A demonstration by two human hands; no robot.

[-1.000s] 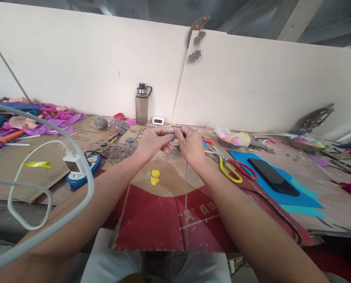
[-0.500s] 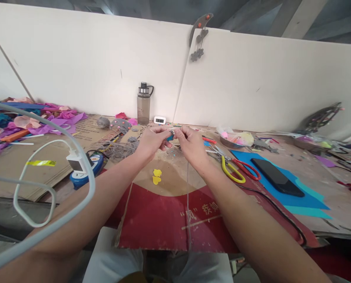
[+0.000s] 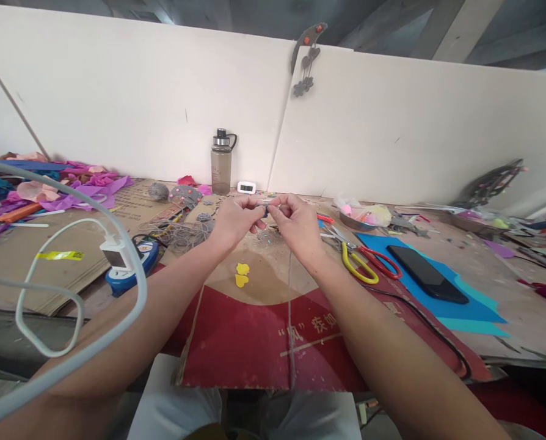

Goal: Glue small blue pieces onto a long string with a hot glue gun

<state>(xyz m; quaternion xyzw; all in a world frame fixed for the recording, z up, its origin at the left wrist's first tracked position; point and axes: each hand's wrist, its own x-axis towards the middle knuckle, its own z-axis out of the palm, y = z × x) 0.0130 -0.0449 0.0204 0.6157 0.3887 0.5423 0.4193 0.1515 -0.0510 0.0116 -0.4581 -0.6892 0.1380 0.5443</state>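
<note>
My left hand (image 3: 240,221) and my right hand (image 3: 295,225) meet above the far part of the red and brown cardboard (image 3: 250,342). Fingertips of both are pinched round a small dark blue piece (image 3: 265,211), mostly hidden between them. A grey string (image 3: 290,305) hangs from near my right hand down over the cardboard. Two small yellow cut shapes (image 3: 242,275) lie on the cardboard, nearer than my hands.
Scissors with yellow and red handles (image 3: 360,266), then a black phone (image 3: 427,274) on blue sheets, lie right. Left are a white cable (image 3: 140,293), blue reel (image 3: 133,269) and coloured scraps (image 3: 85,183). Behind stand a bottle (image 3: 221,168) and small clock (image 3: 246,187).
The blue piece shows less between my fingertips, and my right fingers have shifted slightly around it. The whole view has moved a little, with the bench things appearing slightly further left.
</note>
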